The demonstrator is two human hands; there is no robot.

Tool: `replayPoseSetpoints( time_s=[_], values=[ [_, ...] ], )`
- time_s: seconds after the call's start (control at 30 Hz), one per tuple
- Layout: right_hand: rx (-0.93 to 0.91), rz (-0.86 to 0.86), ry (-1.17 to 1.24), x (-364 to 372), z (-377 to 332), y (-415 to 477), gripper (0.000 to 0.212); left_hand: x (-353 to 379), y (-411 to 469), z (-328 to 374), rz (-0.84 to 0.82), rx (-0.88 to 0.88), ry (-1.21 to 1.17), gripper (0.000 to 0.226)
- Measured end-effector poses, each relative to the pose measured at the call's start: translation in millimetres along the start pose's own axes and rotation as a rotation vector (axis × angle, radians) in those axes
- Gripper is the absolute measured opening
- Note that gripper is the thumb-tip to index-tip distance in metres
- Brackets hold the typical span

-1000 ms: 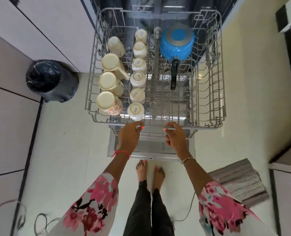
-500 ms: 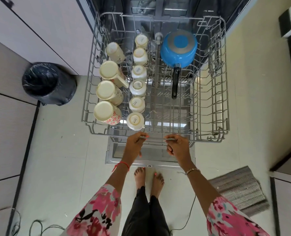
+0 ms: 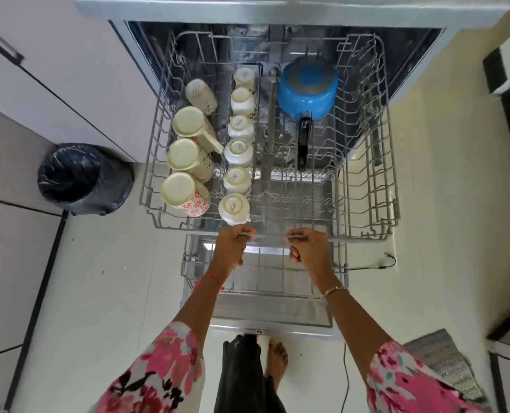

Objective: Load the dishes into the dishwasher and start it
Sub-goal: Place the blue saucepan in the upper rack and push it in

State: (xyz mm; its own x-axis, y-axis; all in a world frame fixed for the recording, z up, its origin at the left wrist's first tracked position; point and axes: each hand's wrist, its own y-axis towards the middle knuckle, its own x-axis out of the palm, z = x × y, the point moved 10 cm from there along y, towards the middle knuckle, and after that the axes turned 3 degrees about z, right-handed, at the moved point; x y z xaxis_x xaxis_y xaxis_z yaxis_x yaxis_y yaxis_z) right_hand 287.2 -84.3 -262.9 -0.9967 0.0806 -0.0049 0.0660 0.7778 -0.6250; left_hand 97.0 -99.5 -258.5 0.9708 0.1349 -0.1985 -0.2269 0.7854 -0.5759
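Upper rack [image 3: 367, 180] gripped by both hands [image 3: 270, 248]

My left hand [image 3: 231, 248] and right hand [image 3: 307, 248], arms extended forward, are both curled closed, knuckles up.

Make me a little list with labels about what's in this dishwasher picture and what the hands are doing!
Upper rack: pulled out, holding dishes
Mugs: four, upside down, left column
Small cups: six, upside down, in a row beside the mugs
Blue pot: upside down at the back, black handle pointing toward the person
Left hand: gripping the rack's front bar
Right hand: gripping the same bar
Lower rack: partly out beneath, looks empty where visible
Bin: black-lined, on the floor to the left
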Motion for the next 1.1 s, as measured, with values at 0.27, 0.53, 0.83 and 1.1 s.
replayPoseSetpoints(
  time_s=[0.27,0.53,0.83,1.1],
  values=[
    [-0.035,-0.022,0.048,15,-70,88,0.025,11,91,72,-0.024,0.099,-0.007,0.023],
    [-0.075,-0.013,0.007,28,-138,168,0.021,23,177,135,-0.044,0.146,0.033,0.026],
    [-0.138,0.007,-0.039,40,-206,237,0.018,30,255,199,-0.041,0.237,0.059,0.017],
    [-0.267,0.024,-0.126,35,-220,237,0.014,33,258,210,-0.020,0.339,0.103,0.017]
  ],
)
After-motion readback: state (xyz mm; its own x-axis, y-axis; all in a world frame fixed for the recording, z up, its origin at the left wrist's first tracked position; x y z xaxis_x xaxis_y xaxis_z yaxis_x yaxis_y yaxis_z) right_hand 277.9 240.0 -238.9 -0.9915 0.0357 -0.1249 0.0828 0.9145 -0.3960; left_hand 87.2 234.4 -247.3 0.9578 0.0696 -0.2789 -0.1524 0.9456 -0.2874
